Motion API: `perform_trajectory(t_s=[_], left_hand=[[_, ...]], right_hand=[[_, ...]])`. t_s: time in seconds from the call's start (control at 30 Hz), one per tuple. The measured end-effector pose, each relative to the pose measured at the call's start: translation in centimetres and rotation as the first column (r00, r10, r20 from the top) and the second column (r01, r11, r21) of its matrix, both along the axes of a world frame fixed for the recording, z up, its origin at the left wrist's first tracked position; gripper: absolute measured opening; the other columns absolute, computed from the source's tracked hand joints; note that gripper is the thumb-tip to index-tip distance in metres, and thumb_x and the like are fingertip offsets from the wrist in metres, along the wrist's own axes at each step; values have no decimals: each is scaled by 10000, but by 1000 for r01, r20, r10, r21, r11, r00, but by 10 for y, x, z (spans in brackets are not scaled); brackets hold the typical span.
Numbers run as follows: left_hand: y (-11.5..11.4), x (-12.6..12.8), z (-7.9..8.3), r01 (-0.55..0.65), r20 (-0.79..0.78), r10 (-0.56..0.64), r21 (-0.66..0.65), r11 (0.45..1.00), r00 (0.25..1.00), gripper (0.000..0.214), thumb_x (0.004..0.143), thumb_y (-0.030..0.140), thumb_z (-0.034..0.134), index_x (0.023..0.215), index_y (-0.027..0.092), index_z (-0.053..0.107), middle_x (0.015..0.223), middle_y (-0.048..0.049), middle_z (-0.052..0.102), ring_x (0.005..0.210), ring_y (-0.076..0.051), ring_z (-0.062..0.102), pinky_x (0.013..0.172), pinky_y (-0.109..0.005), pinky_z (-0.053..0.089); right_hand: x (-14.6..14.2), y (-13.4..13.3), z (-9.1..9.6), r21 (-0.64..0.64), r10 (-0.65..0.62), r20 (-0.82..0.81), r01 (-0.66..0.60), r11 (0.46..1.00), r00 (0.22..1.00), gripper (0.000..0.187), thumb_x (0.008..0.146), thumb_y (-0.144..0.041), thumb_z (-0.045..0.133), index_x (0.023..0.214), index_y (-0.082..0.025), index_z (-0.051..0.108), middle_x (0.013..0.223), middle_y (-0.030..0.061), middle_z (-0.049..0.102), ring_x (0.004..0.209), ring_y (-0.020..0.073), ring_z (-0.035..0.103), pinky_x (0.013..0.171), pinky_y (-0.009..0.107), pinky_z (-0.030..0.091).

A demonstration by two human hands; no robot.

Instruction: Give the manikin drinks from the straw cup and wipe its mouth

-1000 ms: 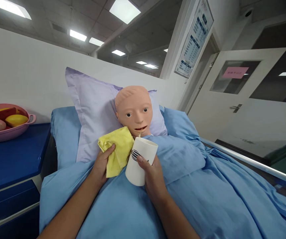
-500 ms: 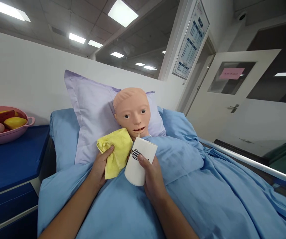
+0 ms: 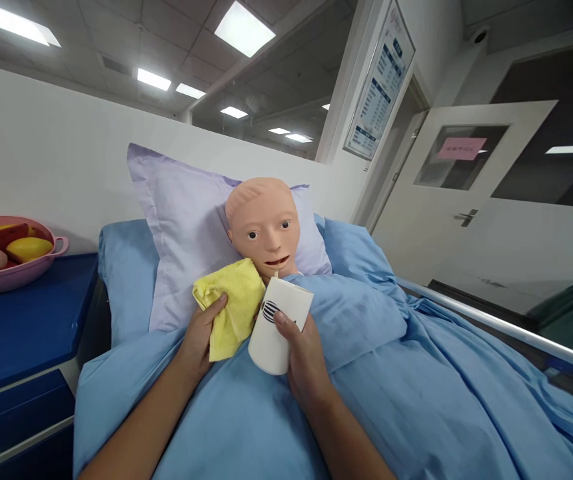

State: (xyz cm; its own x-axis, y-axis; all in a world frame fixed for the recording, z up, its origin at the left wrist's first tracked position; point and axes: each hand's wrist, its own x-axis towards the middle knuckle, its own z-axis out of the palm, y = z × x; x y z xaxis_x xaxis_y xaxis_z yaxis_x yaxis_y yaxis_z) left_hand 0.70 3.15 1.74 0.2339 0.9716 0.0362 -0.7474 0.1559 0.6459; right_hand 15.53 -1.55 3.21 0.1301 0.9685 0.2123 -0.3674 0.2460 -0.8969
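Observation:
A manikin [image 3: 264,223] lies propped on a lavender pillow [image 3: 181,233], its mouth slightly parted. My left hand [image 3: 204,333] is closed on a folded yellow towel [image 3: 234,300], held beside the manikin's chin and neck. In my right hand [image 3: 306,357] is a white cup [image 3: 274,343] with a black striped mark, tilted below the chin, my thumb across its front. A thin pale straw [image 3: 276,272] sticks up from the cup's rim toward the manikin's mouth; whether its tip touches the lips I cannot tell. The cup's inside is hidden.
A blue quilt [image 3: 441,400] covers the manikin's body. At left, a pink basket [image 3: 11,283] of fruit stands on a blue bedside cabinet [image 3: 21,333]. A metal bed rail [image 3: 506,328] runs along the right side. Behind it is an open door [image 3: 446,220].
Almost nothing differs. The view has shifted very slightly, while both hands, the towel and the cup keep their places beside the manikin's chin.

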Motion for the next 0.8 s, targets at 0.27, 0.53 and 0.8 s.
perform_trajectory(t_s=[0.27, 0.53, 0.8], left_hand=[[2, -1, -4, 8, -7, -8, 6, 1000, 1000, 540, 833, 248, 687, 1338, 129, 539, 1209, -152, 696, 1073, -305, 681, 1001, -430, 540], [1, 0, -2, 2, -22, -1, 9, 1000, 1000, 512, 835, 257, 687, 1315, 134, 557, 1237, -146, 683, 1079, -298, 680, 1004, -417, 536], [0, 0, -1, -10, -26, 10, 19, 1000, 1000, 519, 838, 243, 680, 1327, 131, 545, 1200, -146, 703, 1073, -296, 683, 1012, -421, 530]], right_hand=[[-1, 0, 1, 21, 6, 0, -6, 1000, 1000, 673, 739, -456, 776, 1328, -238, 532, 1170, 71, 699, 1044, 288, 671, 822, 381, 575], [-1, -2, 3, 45, 19, 6, -20, 999, 1000, 649, 786, -460, 743, 1352, -244, 510, 1191, 74, 685, 1052, 270, 659, 820, 361, 564], [-2, -2, 2, 36, 3, 2, -3, 999, 1000, 655, 794, -484, 733, 1359, -254, 496, 1205, 75, 676, 1043, 265, 658, 807, 354, 565]])
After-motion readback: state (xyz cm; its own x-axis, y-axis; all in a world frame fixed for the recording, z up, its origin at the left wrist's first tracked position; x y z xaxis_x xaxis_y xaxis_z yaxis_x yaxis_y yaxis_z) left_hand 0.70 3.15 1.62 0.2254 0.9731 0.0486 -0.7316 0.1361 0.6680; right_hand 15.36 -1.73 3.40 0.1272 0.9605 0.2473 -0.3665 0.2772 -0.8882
